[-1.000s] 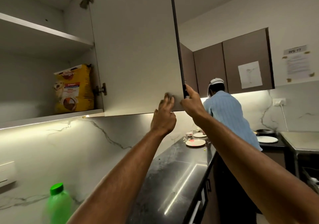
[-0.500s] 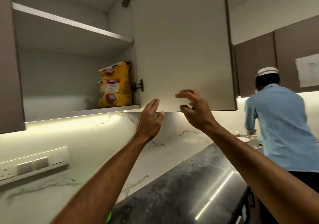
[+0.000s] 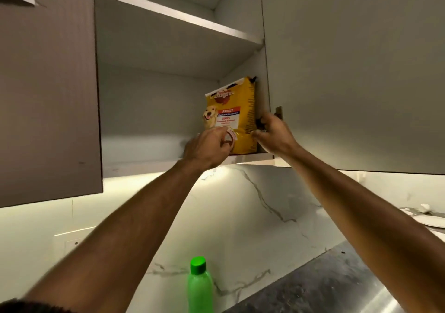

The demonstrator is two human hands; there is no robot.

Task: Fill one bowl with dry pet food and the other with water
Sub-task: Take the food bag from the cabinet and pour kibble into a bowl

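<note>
A yellow dry pet food bag with a dog's picture stands upright at the right end of the lower shelf in the open wall cabinet. My left hand is raised to the bag's lower left front, fingers curled against it and hiding that corner. My right hand grips the bag's right side, thumb on the front edge and fingers behind. A green water bottle with a green cap stands on the counter below my arms. No bowl is in view.
The cabinet door hangs open on the right, close to my right hand. An upper shelf is bare. A dark counter runs to the right, with a white plate at its far end. A closed brown door is at left.
Both hands left the cabinet door's lower edge and reached into the cabinet to the pet food bag. My view turned left; the person in the blue shirt is out of sight.
</note>
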